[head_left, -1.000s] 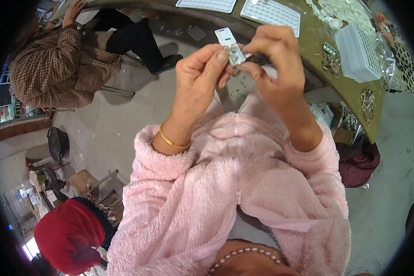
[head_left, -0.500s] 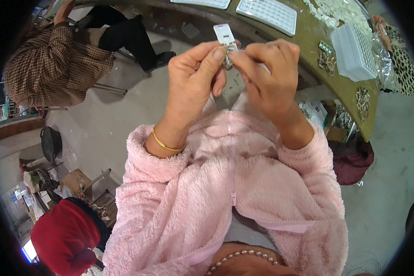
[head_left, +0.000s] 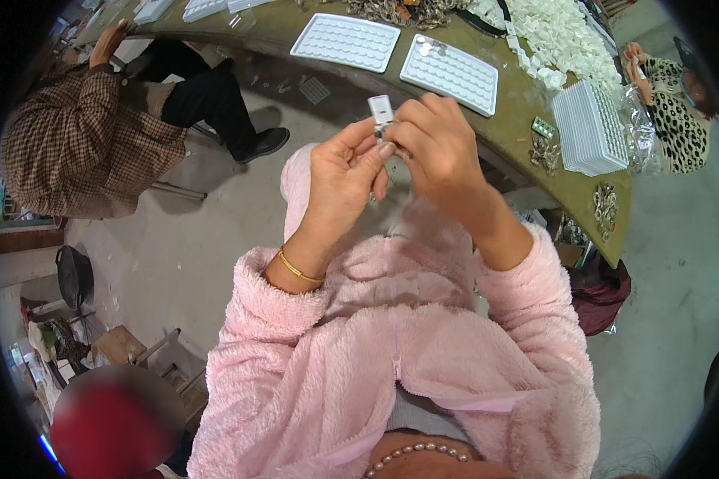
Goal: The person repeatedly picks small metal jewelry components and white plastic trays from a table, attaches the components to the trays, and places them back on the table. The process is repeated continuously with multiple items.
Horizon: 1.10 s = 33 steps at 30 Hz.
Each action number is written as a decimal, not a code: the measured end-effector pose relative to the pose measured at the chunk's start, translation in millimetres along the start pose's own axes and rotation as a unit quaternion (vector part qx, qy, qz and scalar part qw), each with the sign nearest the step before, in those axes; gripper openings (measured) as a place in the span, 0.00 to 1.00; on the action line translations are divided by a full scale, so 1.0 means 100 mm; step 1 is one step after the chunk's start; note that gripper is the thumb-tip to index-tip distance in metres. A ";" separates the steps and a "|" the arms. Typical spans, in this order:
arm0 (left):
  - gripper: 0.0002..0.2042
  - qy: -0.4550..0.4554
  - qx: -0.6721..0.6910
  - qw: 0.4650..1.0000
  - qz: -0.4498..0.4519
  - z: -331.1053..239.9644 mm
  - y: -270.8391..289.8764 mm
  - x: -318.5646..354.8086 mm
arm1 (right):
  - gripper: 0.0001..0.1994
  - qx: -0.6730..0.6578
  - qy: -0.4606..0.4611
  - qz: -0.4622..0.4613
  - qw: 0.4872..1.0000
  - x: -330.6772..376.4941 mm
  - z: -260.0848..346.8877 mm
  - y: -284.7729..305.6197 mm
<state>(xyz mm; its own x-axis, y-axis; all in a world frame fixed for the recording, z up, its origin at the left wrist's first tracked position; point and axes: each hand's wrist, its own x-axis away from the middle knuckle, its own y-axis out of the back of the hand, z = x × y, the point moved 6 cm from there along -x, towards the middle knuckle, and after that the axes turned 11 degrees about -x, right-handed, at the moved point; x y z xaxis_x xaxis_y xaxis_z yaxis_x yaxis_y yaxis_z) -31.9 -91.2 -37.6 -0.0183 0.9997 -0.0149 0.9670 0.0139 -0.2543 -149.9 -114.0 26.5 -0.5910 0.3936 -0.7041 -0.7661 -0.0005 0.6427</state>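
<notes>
A small white card (head_left: pixel 381 108) with a dark slot stands up between my fingertips, above my lap. My left hand (head_left: pixel 339 176) pinches its lower end between thumb and fingers. Something small and metallic shows there, too small to name. My right hand (head_left: pixel 435 144) meets the left at that lower end, its fingers bent and closed. Whatever its fingertips grip is hidden behind them.
Beyond my hands curves a green-topped table (head_left: pixel 527 132). On it lie a white moulded tray (head_left: pixel 345 43), a second tray (head_left: pixel 449 76), a tray stack (head_left: pixel 589 128), a heap of white pieces (head_left: pixel 563 36) and metal bunches (head_left: pixel 605 211). People sit left and far right.
My view has shifted, so more of the table's far side shows. Both hands still hold together at the card, and the right hand's fingers have moved up beside it.
</notes>
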 end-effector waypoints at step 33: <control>0.13 0.074 0.021 0.996 -0.039 0.23 0.25 -0.63 | 0.08 0.049 -0.089 0.039 0.994 -0.24 -1.43 0.15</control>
<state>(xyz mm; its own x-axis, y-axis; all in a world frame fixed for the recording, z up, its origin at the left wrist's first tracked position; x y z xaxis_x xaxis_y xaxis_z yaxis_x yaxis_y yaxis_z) -13.0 -154.6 -65.5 -0.0520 0.9877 0.1474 0.9527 0.0933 -0.2891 -183.5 -254.5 9.6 -0.5872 0.5527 -0.5913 -0.6859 0.0481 0.7261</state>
